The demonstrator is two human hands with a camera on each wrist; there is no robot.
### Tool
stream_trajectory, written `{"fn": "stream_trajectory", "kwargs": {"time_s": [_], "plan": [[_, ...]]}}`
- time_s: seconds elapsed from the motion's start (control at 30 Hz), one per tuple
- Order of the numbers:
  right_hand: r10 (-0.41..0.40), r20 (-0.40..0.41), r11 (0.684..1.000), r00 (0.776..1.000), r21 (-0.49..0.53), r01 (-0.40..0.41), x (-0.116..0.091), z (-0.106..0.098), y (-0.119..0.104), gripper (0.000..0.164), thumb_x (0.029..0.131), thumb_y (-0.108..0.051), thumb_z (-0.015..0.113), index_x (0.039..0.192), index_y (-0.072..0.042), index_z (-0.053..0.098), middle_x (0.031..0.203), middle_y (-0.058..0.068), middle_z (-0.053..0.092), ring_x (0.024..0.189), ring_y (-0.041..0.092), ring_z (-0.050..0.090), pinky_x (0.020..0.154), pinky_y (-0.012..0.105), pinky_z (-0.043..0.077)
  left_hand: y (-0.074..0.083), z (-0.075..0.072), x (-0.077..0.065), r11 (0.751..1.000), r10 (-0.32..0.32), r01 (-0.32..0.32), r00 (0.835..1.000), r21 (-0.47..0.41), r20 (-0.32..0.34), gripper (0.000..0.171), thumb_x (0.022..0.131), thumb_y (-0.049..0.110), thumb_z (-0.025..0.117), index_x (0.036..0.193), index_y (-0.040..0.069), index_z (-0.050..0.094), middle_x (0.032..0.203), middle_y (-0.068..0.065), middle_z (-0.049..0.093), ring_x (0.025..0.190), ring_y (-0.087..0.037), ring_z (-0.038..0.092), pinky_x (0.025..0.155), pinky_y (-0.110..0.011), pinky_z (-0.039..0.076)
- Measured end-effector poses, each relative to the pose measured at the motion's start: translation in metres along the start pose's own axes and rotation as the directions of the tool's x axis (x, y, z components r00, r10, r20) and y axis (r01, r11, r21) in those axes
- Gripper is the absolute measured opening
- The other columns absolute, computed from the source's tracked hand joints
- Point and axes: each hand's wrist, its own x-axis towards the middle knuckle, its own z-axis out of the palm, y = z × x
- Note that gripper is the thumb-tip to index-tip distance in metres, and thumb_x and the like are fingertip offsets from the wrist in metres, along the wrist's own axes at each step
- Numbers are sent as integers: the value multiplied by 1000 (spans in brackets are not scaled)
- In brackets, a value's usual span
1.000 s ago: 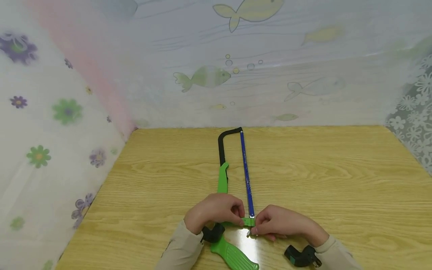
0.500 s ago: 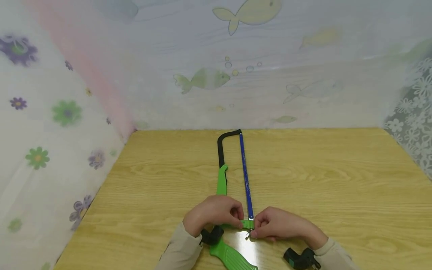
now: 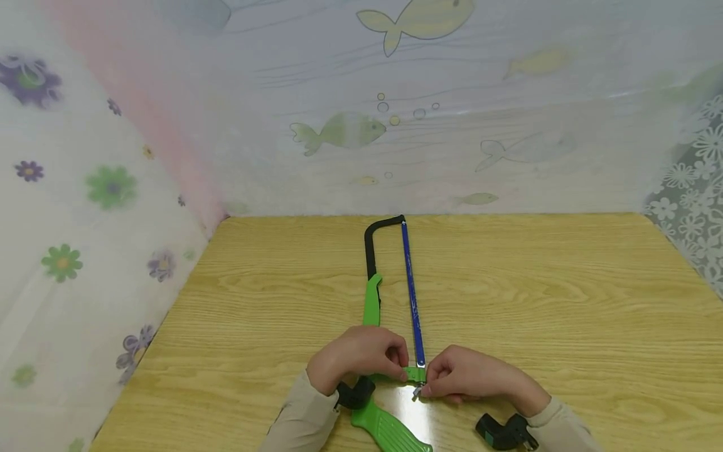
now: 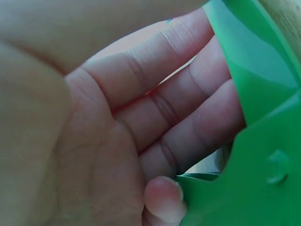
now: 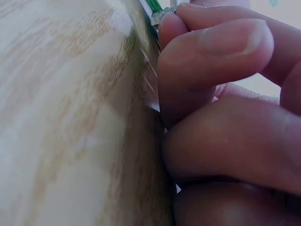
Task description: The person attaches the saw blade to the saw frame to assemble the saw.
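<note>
A hacksaw with a green and black frame (image 3: 371, 304) lies on the table, its green handle (image 3: 392, 430) toward me. Its blue blade (image 3: 412, 292) runs along the right side, from the black far end to a green bracket (image 3: 415, 374) near my hands. My left hand (image 3: 361, 351) holds the green frame by this bracket; in the left wrist view its fingers reach round the green part (image 4: 263, 94). With thumb and finger, my right hand (image 3: 474, 375) pinches the small metal wing nut (image 3: 417, 393) below the blade's near end. The right fingertips partly cover the nut.
The wood-grain table (image 3: 565, 282) extends to both sides of the saw. A fish-patterned sheet (image 3: 339, 169) hangs behind its far edge, and a flowered sheet (image 3: 85, 226) stands along the left. Black camera mounts (image 3: 356, 390) are on both wrists.
The wing nut sits at a slightly different angle in the right fingertips. Both hands and the hacksaw keep their places; the head view has shifted a little.
</note>
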Motion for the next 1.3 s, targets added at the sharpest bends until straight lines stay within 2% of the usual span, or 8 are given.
{"fn": "stream_trajectory", "kwargs": {"time_s": [0.43, 0.73, 0.9, 1.13, 1.3], "plan": [[35, -9, 999, 999, -41, -36, 2, 0, -1, 27, 87, -36, 55, 74, -16, 68, 43, -6, 40, 36, 5, 28, 39, 22, 25, 0, 0, 0, 1000, 0, 0, 1000, -6, 6, 13, 73, 38, 70, 75, 31, 59, 68, 19, 53, 60, 1, 48, 56, -20, 38], [30, -20, 998, 999, -49, -31, 2, 0, -2, 30, 88, -36, 53, 70, -14, 66, 43, -6, 42, 35, 4, 28, 36, 22, 23, 1, -1, 0, 1000, -10, 10, 1000, -12, 17, 13, 73, 38, 70, 75, 31, 59, 69, 18, 53, 61, 1, 49, 57, -20, 39], [31, -24, 998, 999, -53, -32, -1, -2, -3, 31, 88, -35, 53, 70, -14, 66, 43, -6, 41, 35, 4, 27, 37, 22, 25, 2, -2, 2, 1000, 9, -8, 1000, -15, 10, 13, 73, 39, 69, 76, 31, 60, 69, 19, 54, 61, 2, 49, 57, -20, 38], [48, -22, 997, 999, -61, -49, 0, 0, -3, 39, 87, -40, 53, 62, -10, 59, 42, -7, 41, 35, 5, 28, 38, 22, 26, 0, -1, 2, 1000, 7, -7, 1000, -6, 9, 12, 73, 39, 70, 76, 31, 60, 68, 19, 53, 62, 2, 49, 58, -19, 38], [27, 5, 1000, 1000, -13, -27, 1, -1, -4, 36, 88, -34, 54, 66, -7, 60, 43, -6, 41, 33, 5, 25, 34, 24, 22, -1, -2, 2, 1000, 8, -7, 1000, -12, 13, 12, 73, 39, 69, 77, 31, 60, 69, 20, 53, 62, 2, 48, 58, -20, 38]]}}
